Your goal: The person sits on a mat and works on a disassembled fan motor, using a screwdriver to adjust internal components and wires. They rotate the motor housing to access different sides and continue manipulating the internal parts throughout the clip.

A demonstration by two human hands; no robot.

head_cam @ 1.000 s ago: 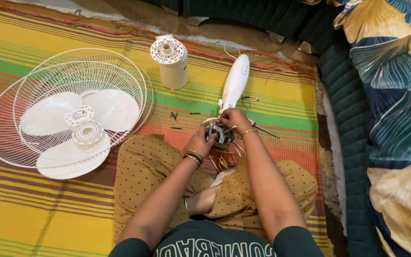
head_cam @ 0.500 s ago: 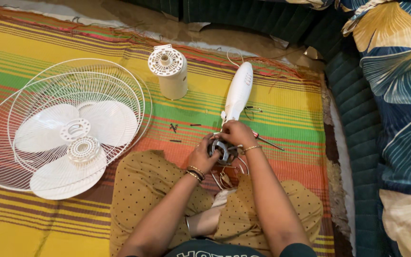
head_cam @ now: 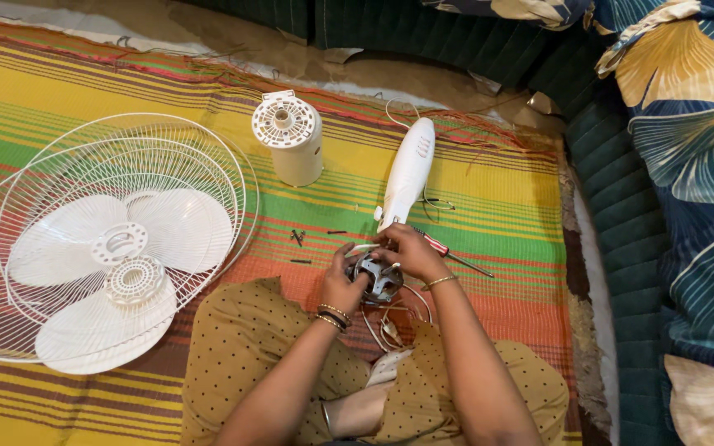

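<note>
A striped mat (head_cam: pixel 59 91) of yellow, green and red covers the floor. On it lie white fan guards (head_cam: pixel 10 248) with blades (head_cam: pixel 183 227), a white cylindrical housing (head_cam: pixel 291 144), a long white casing (head_cam: pixel 409 173), a screwdriver (head_cam: pixel 448 252) and small dark screws (head_cam: pixel 297 238).

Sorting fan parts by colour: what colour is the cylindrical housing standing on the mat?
White, as the head view shows: the cylindrical housing stands upright on the striped mat.

Both my forearms reaching forward from near edge, converging at centre. My left hand (head_cam: pixel 342 285) curling, fingers wrapping inward, bangles sitting at wrist. My right hand (head_cam: pixel 411 252) bending down at wrist, fingers pinching together, thin bracelet on wrist. Hands nearly touching.
</note>
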